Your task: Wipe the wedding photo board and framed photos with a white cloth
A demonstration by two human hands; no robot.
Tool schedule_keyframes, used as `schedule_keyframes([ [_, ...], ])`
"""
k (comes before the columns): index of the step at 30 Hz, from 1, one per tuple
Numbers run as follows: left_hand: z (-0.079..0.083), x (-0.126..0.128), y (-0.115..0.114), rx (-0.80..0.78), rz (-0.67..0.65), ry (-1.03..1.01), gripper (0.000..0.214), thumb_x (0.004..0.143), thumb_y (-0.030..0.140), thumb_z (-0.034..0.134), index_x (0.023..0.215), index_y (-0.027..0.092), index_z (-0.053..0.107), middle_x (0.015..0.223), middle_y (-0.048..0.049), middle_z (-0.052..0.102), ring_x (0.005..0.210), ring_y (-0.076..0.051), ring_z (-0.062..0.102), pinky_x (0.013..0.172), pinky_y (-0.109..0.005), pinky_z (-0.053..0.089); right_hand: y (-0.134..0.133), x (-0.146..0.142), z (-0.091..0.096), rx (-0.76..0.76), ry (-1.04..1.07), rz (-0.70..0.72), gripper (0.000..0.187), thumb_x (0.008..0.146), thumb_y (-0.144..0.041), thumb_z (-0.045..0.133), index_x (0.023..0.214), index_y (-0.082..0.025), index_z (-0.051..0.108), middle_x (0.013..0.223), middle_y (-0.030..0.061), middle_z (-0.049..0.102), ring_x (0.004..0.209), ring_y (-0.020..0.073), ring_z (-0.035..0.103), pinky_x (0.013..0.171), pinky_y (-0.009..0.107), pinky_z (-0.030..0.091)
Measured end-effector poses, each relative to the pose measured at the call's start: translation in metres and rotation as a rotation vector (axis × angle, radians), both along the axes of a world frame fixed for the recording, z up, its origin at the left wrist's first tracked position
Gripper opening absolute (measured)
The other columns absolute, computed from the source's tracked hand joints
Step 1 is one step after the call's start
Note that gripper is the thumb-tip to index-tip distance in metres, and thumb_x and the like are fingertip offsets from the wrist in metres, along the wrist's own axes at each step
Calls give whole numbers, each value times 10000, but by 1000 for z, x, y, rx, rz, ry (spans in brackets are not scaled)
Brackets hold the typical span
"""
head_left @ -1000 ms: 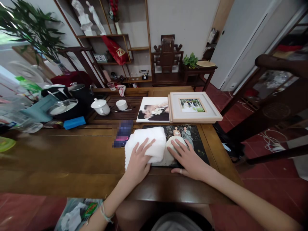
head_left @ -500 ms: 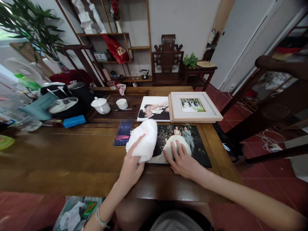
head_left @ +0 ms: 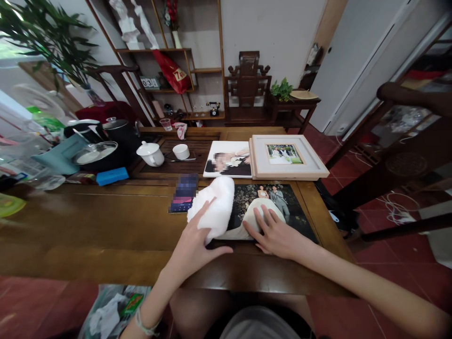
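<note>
Apparent wiping step. Left hand (head_left: 193, 246), thumb spread, fingers laid on a fluffy white cloth (head_left: 219, 200) over the left end of a dark rectangular photo print (head_left: 297, 217) on the brown wooden table (head_left: 106, 235); right hand (head_left: 277, 234), fingers spread, steadies the print. Further wiping would call for even pressure.

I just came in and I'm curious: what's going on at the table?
A person's left hand is on a white cloth, which covers the left part of a dark photo on the wooden table. The right hand rests on the photo itself. Behind it lie a framed picture and a smaller print.
</note>
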State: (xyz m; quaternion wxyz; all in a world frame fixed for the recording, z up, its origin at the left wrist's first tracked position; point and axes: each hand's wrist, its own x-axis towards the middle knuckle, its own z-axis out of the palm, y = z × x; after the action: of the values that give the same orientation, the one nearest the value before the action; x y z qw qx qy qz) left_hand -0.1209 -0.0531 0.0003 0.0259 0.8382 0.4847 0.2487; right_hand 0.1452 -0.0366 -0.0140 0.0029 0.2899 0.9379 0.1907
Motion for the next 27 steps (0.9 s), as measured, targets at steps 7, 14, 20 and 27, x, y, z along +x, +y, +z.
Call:
schedule_keyframes([
  [7,2,1,5,111,-196,208,170,841,243,617,967,149,684,1468,-138,403,1357,-355,357,1045,-499,409,1,1,6,-68,44,-17,615,880,-347,558,1424,-128,375,1285,330,524,1153,456,549,883,611,412],
  [14,4,-1,7,216,-167,145,248,831,287,597,1018,149,683,1390,-157,497,1247,-331,509,999,-436,477,-7,-11,38,-261,42,-163,730,816,-393,600,1446,-145,328,1317,311,484,1207,509,473,872,591,433],
  [20,8,1,8,268,-161,97,358,816,299,603,1128,125,629,1343,-177,539,1211,-332,543,970,-419,504,-8,-32,23,-137,17,-301,659,793,-175,608,1417,-151,397,1347,290,488,1184,500,497,852,617,457],
  [27,15,-12,2,200,-39,-52,497,732,443,716,1111,132,630,1151,-140,665,989,-295,672,845,-355,563,-10,-18,16,-52,98,-245,607,832,-27,471,1415,-189,419,1421,194,474,1208,439,502,871,613,463],
])
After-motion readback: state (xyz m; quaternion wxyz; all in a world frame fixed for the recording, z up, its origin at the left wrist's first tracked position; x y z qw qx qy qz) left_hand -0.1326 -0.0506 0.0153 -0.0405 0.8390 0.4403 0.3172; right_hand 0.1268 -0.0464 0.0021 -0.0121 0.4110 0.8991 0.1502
